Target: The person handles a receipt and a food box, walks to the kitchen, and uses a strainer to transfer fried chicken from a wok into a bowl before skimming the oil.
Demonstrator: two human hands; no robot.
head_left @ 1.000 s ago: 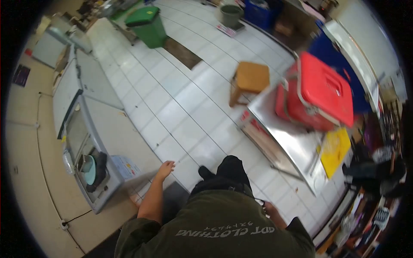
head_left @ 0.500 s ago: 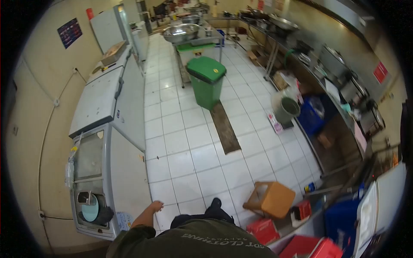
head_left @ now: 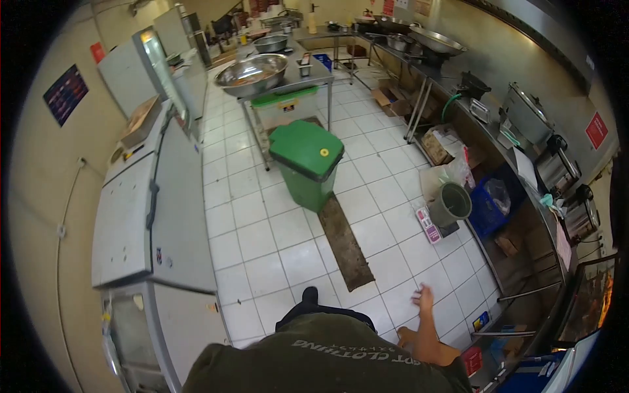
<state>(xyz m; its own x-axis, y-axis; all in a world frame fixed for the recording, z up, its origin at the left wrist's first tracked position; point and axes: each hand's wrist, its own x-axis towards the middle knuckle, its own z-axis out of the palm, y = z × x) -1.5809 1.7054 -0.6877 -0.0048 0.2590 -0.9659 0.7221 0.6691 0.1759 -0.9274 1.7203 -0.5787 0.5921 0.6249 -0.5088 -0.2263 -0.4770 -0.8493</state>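
Note:
My right hand [head_left: 424, 298] is low over the white tiled floor, on the right of the view. Its fingers are loosely bent and apart, with nothing visible in them. Behind that forearm, a tan stool [head_left: 445, 352] is mostly hidden. My left hand is out of view. Ahead stands a green lidded bin [head_left: 306, 157], touched by neither hand. From its base a dirty brown strip [head_left: 345, 245] runs along the floor towards me.
White chest freezers [head_left: 124, 226] line the left wall. Behind the bin, a steel table [head_left: 308, 77] carries a large metal bowl [head_left: 252, 73]. To the right are a grey-green bucket [head_left: 451, 204], a pink-and-white scale [head_left: 428, 226], a blue crate [head_left: 488, 208] and a long counter with pots [head_left: 527, 114].
My view has moved forward, so the bin and bucket look nearer. My left hand has left the view, and my right hand has come into it. The stool has slipped lower, behind my arm.

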